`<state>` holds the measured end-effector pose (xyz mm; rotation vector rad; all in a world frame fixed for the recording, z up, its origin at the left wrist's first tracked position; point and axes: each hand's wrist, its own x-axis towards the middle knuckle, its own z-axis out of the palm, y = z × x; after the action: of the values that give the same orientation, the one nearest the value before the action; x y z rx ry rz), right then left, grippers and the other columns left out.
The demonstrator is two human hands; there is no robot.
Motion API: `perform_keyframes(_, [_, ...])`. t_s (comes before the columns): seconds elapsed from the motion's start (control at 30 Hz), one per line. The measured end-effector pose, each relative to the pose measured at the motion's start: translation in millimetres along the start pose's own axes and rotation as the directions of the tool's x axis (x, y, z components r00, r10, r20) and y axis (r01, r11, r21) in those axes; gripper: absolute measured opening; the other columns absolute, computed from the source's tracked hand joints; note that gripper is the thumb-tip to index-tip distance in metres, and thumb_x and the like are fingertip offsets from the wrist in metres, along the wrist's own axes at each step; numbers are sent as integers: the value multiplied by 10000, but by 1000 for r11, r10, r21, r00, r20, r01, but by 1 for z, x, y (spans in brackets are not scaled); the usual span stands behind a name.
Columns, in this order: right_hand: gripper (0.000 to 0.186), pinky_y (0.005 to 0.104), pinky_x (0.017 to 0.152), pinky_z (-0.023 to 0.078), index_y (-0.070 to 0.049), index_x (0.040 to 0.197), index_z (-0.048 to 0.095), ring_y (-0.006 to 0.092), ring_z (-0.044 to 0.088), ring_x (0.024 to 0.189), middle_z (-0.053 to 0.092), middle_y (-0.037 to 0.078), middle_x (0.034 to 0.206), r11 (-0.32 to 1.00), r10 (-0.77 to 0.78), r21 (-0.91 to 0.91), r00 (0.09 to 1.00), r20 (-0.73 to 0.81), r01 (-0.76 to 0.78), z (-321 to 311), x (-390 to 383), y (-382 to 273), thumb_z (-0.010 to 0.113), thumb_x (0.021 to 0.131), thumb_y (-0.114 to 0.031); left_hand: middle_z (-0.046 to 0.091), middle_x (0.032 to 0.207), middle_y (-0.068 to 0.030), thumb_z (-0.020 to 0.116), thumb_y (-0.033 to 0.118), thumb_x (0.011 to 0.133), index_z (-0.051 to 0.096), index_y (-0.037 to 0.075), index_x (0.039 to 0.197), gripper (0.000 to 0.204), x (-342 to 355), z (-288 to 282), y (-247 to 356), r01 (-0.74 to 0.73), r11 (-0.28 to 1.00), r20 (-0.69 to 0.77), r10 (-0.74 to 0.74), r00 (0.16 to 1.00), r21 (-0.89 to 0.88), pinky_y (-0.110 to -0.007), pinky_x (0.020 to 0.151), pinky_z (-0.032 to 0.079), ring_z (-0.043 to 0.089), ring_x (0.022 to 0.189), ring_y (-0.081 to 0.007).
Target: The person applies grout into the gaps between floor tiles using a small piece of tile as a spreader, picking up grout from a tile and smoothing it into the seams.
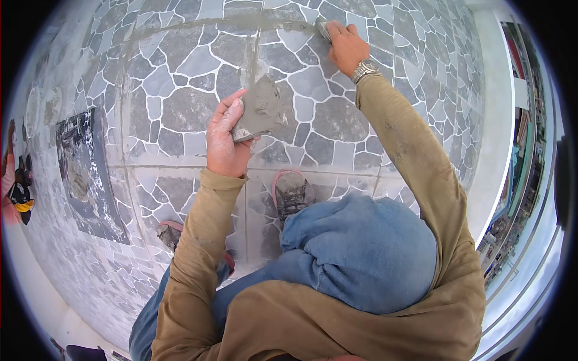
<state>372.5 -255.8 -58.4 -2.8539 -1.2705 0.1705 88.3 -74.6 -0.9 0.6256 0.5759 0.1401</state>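
Note:
My left hand (227, 141) grips a small flat plate with a dark edge, thumb along its side and fingers underneath. A lump of wet grey mortar (265, 103) is heaped on that plate. Farther off to the right, my right hand (348, 49) is closed round a small grey-smeared flat piece (324, 29), its exact kind unclear, held against the tiles at a joint. Grey mortar smears run along that joint (289, 26) to the left of my right hand. The floor tiles (189, 111) have a grey stone pattern with white lines.
On the left lies a dark, mortar-stained sheet (102, 210) with a grey heap on it. My shoes (291, 191) stand on the near tiles. A white ledge (497, 120) borders the floor at right, with a drop beyond. Another person (11, 192) is at the far left edge.

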Motion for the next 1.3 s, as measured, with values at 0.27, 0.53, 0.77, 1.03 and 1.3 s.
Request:
perform_keyframes(0.27, [401, 493, 803, 565, -44, 1184, 626, 390, 591, 1085, 703, 147, 1118, 1000, 9, 5, 999, 39, -9, -5, -10, 0, 605, 800, -159, 686, 1188, -44, 494, 192, 1052, 546, 72, 1370, 344, 2, -23, 17, -84, 996, -19, 84, 996, -20, -243, 645, 532, 694, 943, -119])
perform_keyframes(0.53, [474, 504, 918, 535, 9, 1051, 729, 444, 685, 1012, 708, 289, 1062, 924, 377, 7, 911, 167, -383, -10, 57, 12, 597, 810, -378, 695, 1099, -57, 523, 175, 1041, 574, 60, 1310, 297, -9, -46, 27, -116, 988, -141, 101, 985, -103, -295, 608, 531, 684, 833, -134])
perform_keyframes(0.77, [345, 481, 809, 562, -1, 948, 753, 407, 711, 896, 734, 239, 893, 988, 130, 95, 985, -111, -120, 14, 133, -51, 640, 834, -307, 690, 1180, -48, 499, 202, 1051, 566, 60, 1350, 338, -7, -41, 19, -139, 979, -115, 123, 986, -146, -239, 664, 526, 688, 983, -119])
perform_keyframes(1.03, [280, 465, 805, 547, -11, 1034, 739, 372, 711, 908, 746, 217, 985, 936, -5, 351, 1000, -25, 13, -33, 112, -31, 630, 854, -197, 694, 1172, -50, 497, 204, 1051, 573, 58, 1335, 328, -12, -45, 30, -160, 984, -62, 155, 986, -82, -253, 640, 533, 692, 963, -123])
perform_keyframes(1.3, [404, 454, 901, 563, -62, 1217, 621, 348, 591, 1112, 638, 135, 1184, 968, -248, -54, 960, -128, 243, 25, 33, -67, 611, 828, -173, 693, 1098, -39, 544, 189, 1027, 587, 68, 1293, 295, -3, -32, 16, -77, 988, -113, 63, 992, -131, -290, 613, 535, 687, 850, -136])
